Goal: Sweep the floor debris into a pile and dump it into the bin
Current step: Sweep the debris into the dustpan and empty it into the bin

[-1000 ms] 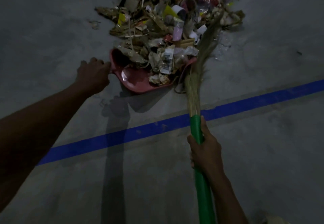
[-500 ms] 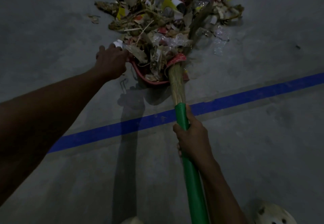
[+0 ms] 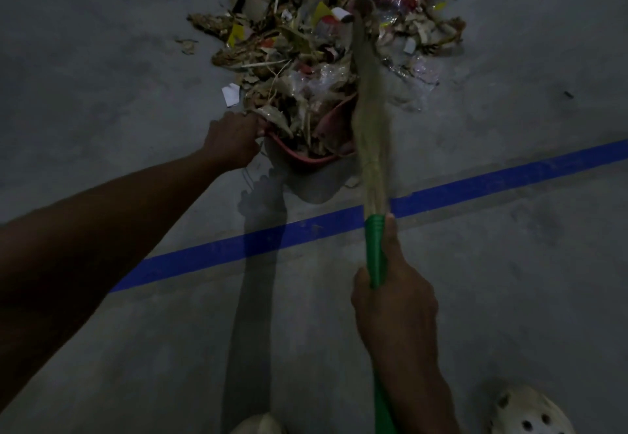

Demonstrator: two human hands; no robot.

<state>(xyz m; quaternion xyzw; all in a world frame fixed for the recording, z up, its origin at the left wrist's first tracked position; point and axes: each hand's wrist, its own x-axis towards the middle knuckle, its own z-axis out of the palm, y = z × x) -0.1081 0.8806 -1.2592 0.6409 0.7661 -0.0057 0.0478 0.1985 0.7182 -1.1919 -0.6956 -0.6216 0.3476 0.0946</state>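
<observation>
The left arm reaches straight out, and the left hand (image 3: 234, 139) has its fingers curled onto the near-left rim of the one red dustpan (image 3: 306, 158). The dustpan lies on the floor (image 3: 102, 76) at the near edge of the single debris pile (image 3: 299, 42). The right hand (image 3: 396, 301) is clamped round the one broom (image 3: 371, 148) by its green handle, thumb laid along the shaft. The broom's long axis runs away from the person, bristle tips in the pile.

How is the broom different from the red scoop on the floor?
The broom is long and thin, with a green handle and straw bristles; the dustpan is short, wide and red. The broom reaches over the debris pile; the dustpan sits low, heaped with debris. The right hand grips the broom's handle; the left hand holds the dustpan's edge. Both touch the debris, with one hand on each.
</observation>
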